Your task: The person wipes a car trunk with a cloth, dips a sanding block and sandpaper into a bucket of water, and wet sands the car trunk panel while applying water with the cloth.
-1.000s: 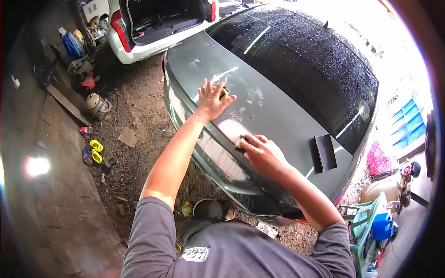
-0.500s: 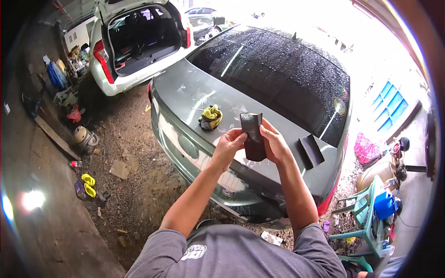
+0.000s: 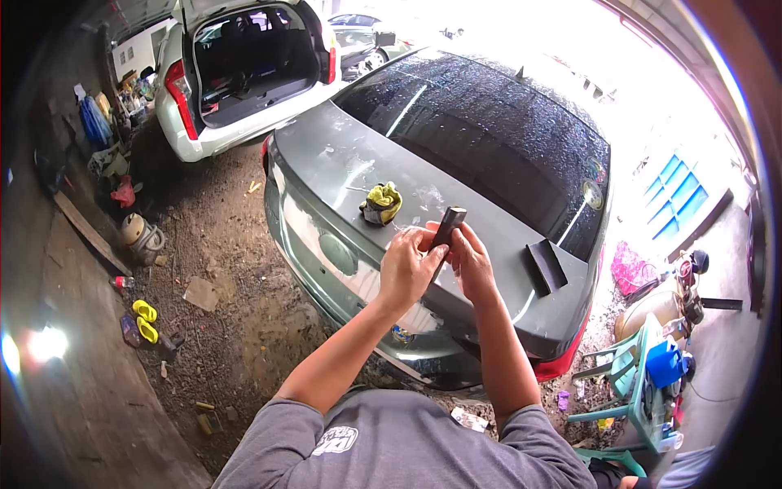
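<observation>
At the far left, a plank point(image 3: 90, 232) leans low along the wall, and a pair of yellow clogs point(image 3: 146, 322) sits on the dirt ground point(image 3: 236, 269). Beyond them stands a white vehicle point(image 3: 191, 147) with its rear opened up. The grey car's trunk lid point(image 3: 326, 155), streaked with pale smears, fills the middle, below a rear window point(image 3: 481, 147) covered in droplets. On the lid lies a bunched yellow-and-dark cloth point(image 3: 382, 204). Just beside it, the left hand point(image 3: 406, 273) has its fingers curled around a slim dark block point(image 3: 446, 231), held tilted above the lid; the right hand point(image 3: 472, 265), partly closed, pinches the block's other side. To their right, a dark folded piece point(image 3: 545, 266) rests on the lid. Farther right are a pink bag point(image 3: 630, 267), a green chair point(image 3: 631, 367) and a blue container point(image 3: 666, 363). The fingers hide the block's lower part, glare washes out the background at the upper right, and the grey fabric at the lower right edge is cut off.
</observation>
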